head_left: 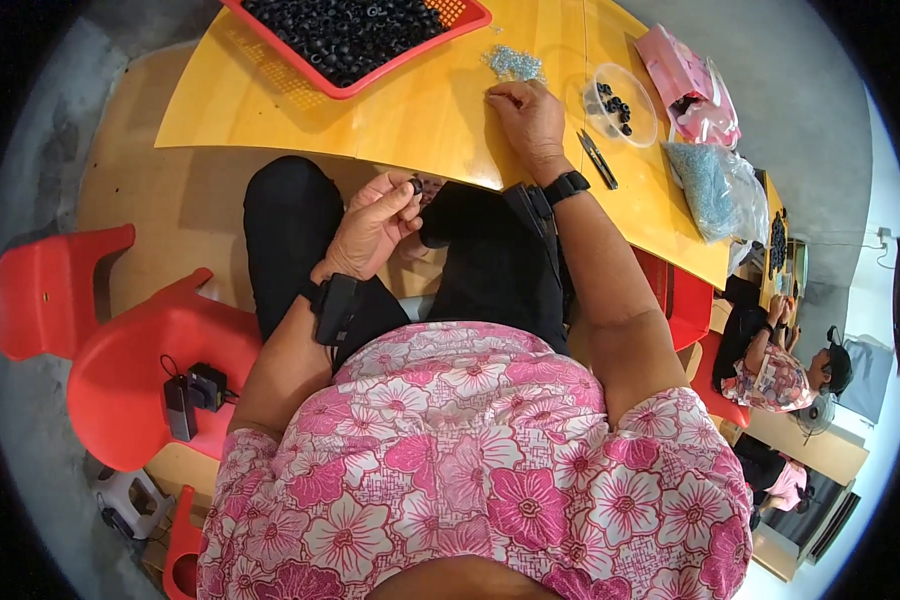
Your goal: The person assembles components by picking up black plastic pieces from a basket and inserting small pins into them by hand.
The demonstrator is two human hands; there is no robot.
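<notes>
My left hand [375, 225] is held over my lap, short of the table edge, closed on a small black ring-shaped part [416, 187] between thumb and fingertips. On the yellow table my right hand [530, 120] rests with its thumb and fingers pinched together; what lies between them is too small to make out. Just beyond those fingertips spreads a pile of tiny silvery pieces [515, 64]. A clear round tub [654, 112] holding several black parts [618, 106] stands to the right. Slim black snips [598, 160] lie beside my right wrist.
A red basket [344, 92] heaped with black parts [350, 40] sits at the table's far left. Along the right side are a pink bag [682, 75] and a clear bag of bluish pieces [705, 190]. Red chairs [140, 370] stand left; another person [770, 375] sits far right.
</notes>
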